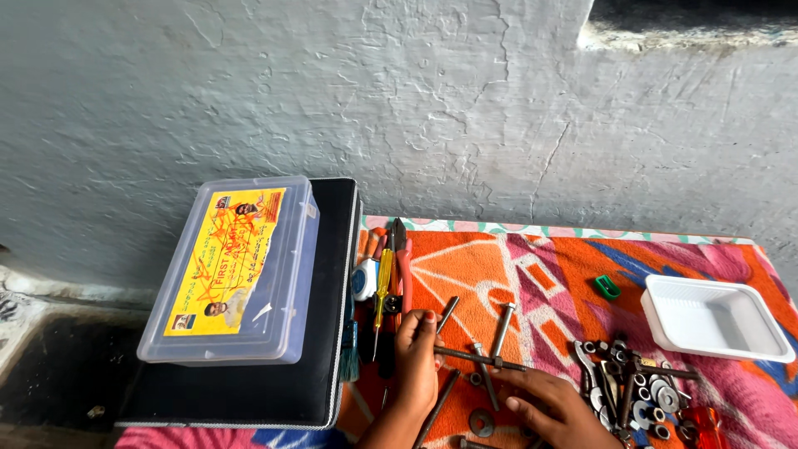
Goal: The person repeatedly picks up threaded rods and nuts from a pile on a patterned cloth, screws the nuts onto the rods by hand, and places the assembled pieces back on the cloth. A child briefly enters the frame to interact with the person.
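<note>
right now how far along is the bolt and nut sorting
Barely started: the white tray sits empty. In hand: the left hand and right hand hold a long threaded rod with a nut on it. Left: loose bolts on the cloth and the pile of nuts and washers are unsorted.

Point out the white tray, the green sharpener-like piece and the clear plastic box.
white tray [665, 293]: head view, near-left rim.
small green piece [608, 287]: head view, its middle.
clear plastic box [293, 274]: head view, bare right side of lid.
</note>
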